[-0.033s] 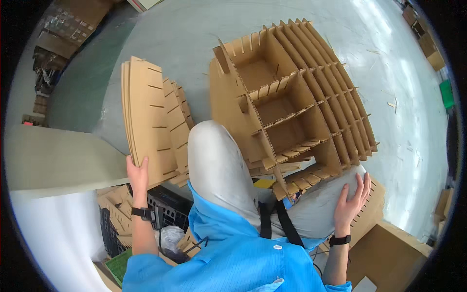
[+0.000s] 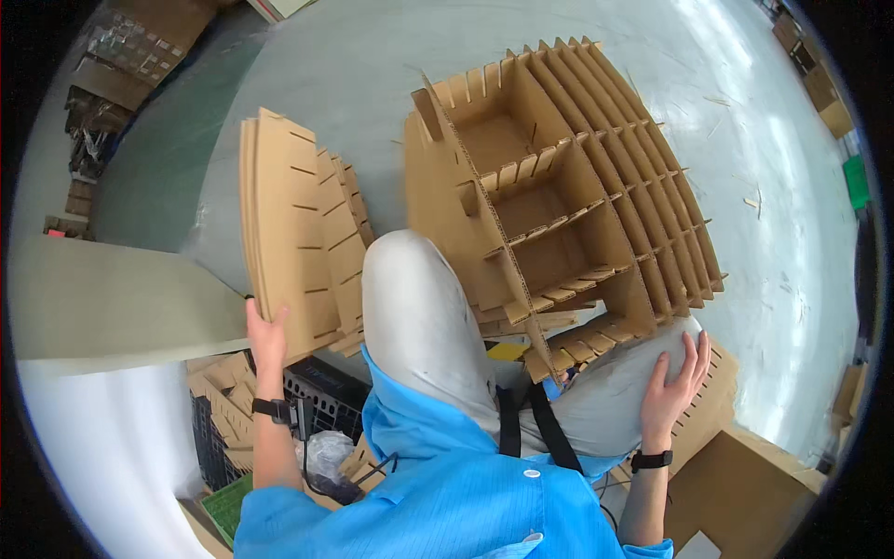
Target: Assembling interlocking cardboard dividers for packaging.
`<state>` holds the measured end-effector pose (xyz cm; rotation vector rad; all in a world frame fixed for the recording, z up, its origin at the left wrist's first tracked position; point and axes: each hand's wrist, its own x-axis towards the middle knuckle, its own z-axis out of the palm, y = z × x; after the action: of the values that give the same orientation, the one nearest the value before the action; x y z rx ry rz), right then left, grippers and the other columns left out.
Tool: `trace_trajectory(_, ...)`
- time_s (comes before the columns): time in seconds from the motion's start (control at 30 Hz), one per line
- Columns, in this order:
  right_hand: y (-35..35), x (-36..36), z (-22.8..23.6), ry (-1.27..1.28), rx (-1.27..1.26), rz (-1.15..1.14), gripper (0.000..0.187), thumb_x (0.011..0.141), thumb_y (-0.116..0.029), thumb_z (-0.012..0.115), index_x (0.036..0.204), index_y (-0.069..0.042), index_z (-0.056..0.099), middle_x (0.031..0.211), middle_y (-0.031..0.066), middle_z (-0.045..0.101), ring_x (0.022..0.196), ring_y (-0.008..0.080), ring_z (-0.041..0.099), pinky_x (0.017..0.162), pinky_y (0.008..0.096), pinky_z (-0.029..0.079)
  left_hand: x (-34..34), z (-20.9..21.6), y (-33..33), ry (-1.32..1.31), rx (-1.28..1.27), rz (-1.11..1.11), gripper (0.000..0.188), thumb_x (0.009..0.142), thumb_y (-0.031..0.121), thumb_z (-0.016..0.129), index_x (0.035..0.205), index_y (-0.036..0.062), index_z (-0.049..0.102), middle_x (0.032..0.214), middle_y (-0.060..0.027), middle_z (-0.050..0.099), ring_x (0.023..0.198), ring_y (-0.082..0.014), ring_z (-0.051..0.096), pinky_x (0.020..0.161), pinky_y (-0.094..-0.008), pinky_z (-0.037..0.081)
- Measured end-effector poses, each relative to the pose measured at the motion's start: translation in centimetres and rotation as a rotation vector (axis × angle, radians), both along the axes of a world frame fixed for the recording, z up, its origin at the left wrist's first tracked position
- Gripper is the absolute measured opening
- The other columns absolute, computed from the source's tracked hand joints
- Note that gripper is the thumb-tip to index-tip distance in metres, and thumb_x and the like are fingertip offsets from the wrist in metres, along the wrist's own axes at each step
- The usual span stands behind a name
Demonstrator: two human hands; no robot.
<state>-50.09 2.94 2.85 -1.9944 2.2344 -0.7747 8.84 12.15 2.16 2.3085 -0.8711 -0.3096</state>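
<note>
My left hand [image 2: 267,335] grips the near left edge of a stack of slotted cardboard sheets [image 2: 279,214], thumb on the top face and fingers behind the edge. The sheets stand on end, left of my raised knee, and more slotted cardboard strips [image 2: 343,233] lean against their right side. My right hand [image 2: 674,384] lies on my right thigh, fingers stretched out and holding nothing. Ahead of me stands a cardboard divider grid [image 2: 559,196], with large cells on its left and narrow, close-set slots on its right. Its near corner reaches over my right leg.
A black crate [image 2: 326,391] and loose cardboard pieces [image 2: 223,401] lie by my left forearm. An open cardboard box [image 2: 745,494] sits at the lower right, beside another slotted sheet [image 2: 712,391]. A beige panel [image 2: 130,303] juts in from the left.
The sheet stack has tilted slightly to the right, with my left hand still on it. My right hand and the divider grid have stayed in place.
</note>
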Motion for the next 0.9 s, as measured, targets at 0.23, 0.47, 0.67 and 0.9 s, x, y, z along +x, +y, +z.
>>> trace_trajectory(0.23, -0.1, -0.4, -0.6, 0.018, -0.016, 0.003, 0.044, 0.090, -0.010, 0.063, 0.133, -0.008, 0.055, 0.151, 0.0144, 0.042, 0.143, 0.0363, 0.033, 0.116, 0.0482, 0.027, -2.7, -2.6, 0.0, 0.161, 0.097, -0.019, 0.042, 0.084, 0.008, 0.067, 0.121, -0.0031, 0.050, 0.114, -0.0198, 0.064, 0.104, -0.0282, 0.064, 0.091, -0.0377, 0.049)
trace_trajectory(0.47, 0.5, -0.6, -0.1, 0.020, -0.024, -0.021, 0.043, 0.090, -0.010, 0.063, 0.131, -0.007, 0.056, 0.150, 0.0144, 0.043, 0.142, 0.0361, 0.034, 0.116, 0.0481, 0.028, -1.5, -2.8, -3.9, 0.380, -0.003, -0.026, 0.040, 0.086, 0.011, 0.067, 0.121, -0.0033, 0.053, 0.112, -0.0160, 0.066, 0.102, -0.0235, 0.064, 0.089, -0.0356, 0.050)
trace_trajectory(0.67, 0.8, -1.4, -0.3, -0.007, -0.039, -0.045, 0.042, 0.090, -0.009, 0.062, 0.131, -0.007, 0.056, 0.151, 0.0142, 0.043, 0.143, 0.0356, 0.034, 0.116, 0.0475, 0.028, -1.4, -4.6, -3.9, 0.335, -0.100, 0.017, 0.039, 0.088, 0.011, 0.067, 0.123, -0.0040, 0.056, 0.115, -0.0161, 0.067, 0.103, -0.0222, 0.064, 0.090, -0.0344, 0.049)
trace_trajectory(0.9, 1.2, -2.0, -0.6, -0.036, -0.029, -0.045, 0.042, 0.090, -0.008, 0.062, 0.132, -0.007, 0.055, 0.151, 0.0149, 0.042, 0.142, 0.0357, 0.034, 0.116, 0.0476, 0.028, -2.2, -4.3, -3.9, 0.300, -0.109, 0.023, 0.035, 0.090, 0.010, 0.064, 0.122, -0.0030, 0.056, 0.114, -0.0164, 0.068, 0.102, -0.0239, 0.065, 0.091, -0.0350, 0.049)
